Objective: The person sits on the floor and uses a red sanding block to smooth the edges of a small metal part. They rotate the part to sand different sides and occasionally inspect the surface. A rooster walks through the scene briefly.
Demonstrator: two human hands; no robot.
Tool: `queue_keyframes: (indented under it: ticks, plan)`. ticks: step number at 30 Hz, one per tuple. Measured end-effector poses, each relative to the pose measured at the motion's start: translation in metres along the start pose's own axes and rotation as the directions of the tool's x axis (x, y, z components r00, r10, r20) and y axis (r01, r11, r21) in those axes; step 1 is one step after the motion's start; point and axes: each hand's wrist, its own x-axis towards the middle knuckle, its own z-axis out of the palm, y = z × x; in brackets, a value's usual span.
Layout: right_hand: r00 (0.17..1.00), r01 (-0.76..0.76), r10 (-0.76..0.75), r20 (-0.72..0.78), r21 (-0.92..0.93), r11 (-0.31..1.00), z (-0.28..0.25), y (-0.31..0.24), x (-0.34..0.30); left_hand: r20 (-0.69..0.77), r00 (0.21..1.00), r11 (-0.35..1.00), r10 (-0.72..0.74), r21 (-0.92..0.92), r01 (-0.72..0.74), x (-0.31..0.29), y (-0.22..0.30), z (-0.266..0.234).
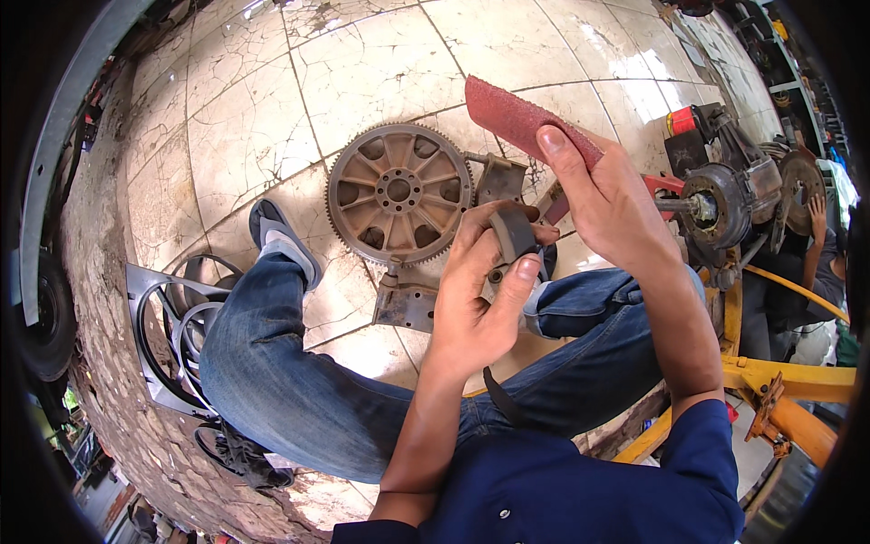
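My left hand [483, 304] is closed around a dark grey, thick-edged part [514, 232] that looks like a brake pad, with the thumb pressed along its lower end. Beyond it and to the right, my right hand [616, 195] grips a reddish-brown sheet of sandpaper [507, 116], thumb on top. The sheet is slightly curled, and its free end points to the upper left. It is held apart from the grey part. On the tiled floor, beyond my left hand, lies a round toothed flywheel [388, 172] with a ring of bolt holes at its centre.
Metal brackets [405, 306] lie beside the flywheel. A radiator fan shroud [163, 340] rests at my left. To the right stand a wheel hub assembly [716, 208] and a yellow metal frame [788, 376]. Another person's hand [817, 218] touches a brake disc [801, 186] there.
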Motion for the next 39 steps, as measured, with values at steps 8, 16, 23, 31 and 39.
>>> queue_keyframes:
  ticks: [8, 16, 23, 31, 39]
  plan:
    - [0.998, 0.068, -0.068, 0.012, -0.027, 0.997, 0.0, 0.003, 0.001, -0.032, 0.992, 0.984, 0.122, 0.134, -0.117, 0.004, 0.001, 0.001]
    - [0.993, 0.118, -0.117, 0.017, -0.084, 0.989, 0.0, -0.002, 0.001, 0.029, 0.982, 0.967, 0.188, 0.17, -0.191, 0.002, 0.0, -0.004]
    - [0.989, 0.144, -0.14, 0.043, -0.136, 0.98, 0.0, -0.006, 0.001, -0.042, 0.986, 0.985, 0.162, 0.061, -0.16, 0.002, 0.002, -0.003]
    - [0.987, 0.128, -0.118, 0.105, -0.089, 0.988, -0.001, -0.009, 0.001, -0.008, 0.982, 0.955, 0.189, 0.234, -0.182, 0.003, 0.004, -0.008]
    - [0.983, 0.169, -0.154, 0.098, -0.166, 0.972, -0.001, -0.008, 0.001, -0.005, 0.968, 0.932, 0.25, 0.273, -0.239, 0.002, 0.001, -0.008]
